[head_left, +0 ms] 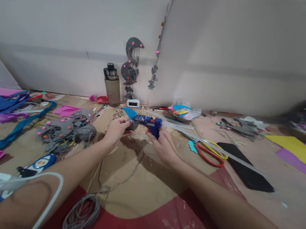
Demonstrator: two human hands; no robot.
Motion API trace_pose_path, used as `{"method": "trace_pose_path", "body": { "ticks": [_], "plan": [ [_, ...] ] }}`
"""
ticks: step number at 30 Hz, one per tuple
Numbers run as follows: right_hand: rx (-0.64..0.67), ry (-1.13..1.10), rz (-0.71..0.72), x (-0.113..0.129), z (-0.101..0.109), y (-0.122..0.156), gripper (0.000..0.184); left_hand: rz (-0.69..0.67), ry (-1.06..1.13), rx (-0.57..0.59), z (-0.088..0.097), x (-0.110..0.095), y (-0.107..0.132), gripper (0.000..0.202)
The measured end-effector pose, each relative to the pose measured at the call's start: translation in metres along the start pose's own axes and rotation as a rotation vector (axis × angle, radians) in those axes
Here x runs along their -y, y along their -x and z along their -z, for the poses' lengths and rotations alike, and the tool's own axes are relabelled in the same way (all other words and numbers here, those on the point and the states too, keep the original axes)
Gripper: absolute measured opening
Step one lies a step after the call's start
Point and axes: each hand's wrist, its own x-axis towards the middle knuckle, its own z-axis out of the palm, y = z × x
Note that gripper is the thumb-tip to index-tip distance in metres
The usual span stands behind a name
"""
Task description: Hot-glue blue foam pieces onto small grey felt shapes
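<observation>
My right hand is wrapped round the handle of a blue glue gun, whose nozzle points left. A clear glue stick runs out of its back end. In my left hand a small dark grey felt piece is pinched, right by the nozzle tip. A blue pointed piece shows just behind my left fingertips. Grey yarn trails below the hands to a loose coil on the cardboard. Any glue on the felt is too small to make out.
Left of my arm lie grey felt shapes with pompoms and a yarn ball. Scissors and a black phone are at right. A bottle stands at the back, near felt moon hangings on the wall.
</observation>
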Motion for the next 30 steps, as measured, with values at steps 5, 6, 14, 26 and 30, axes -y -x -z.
{"method": "trace_pose_path", "body": {
  "ticks": [5, 6, 14, 26, 30],
  "plan": [
    [0.029, 0.065, -0.036, -0.0009, 0.0002, 0.0002, 0.027, 0.005, -0.008, 0.021, -0.001, 0.0001, 0.001, 0.027],
    [0.031, 0.073, -0.039, -0.0009, 0.0002, 0.0003, 0.027, 0.004, -0.01, 0.024, -0.0011, 0.0003, 0.001, 0.027],
    [0.025, 0.091, -0.007, 0.0003, -0.0004, 0.0012, 0.028, 0.009, -0.002, 0.029, -0.0016, -0.0006, 0.0024, 0.026],
    [0.02, 0.125, -0.035, 0.0017, -0.0001, 0.0031, 0.03, 0.02, 0.006, 0.014, -0.0017, -0.0043, 0.0029, 0.027],
    [0.043, 0.132, -0.041, 0.0021, 0.0001, 0.0034, 0.031, 0.016, -0.005, 0.01, -0.0025, -0.0051, 0.0039, 0.028]
  ]
}}
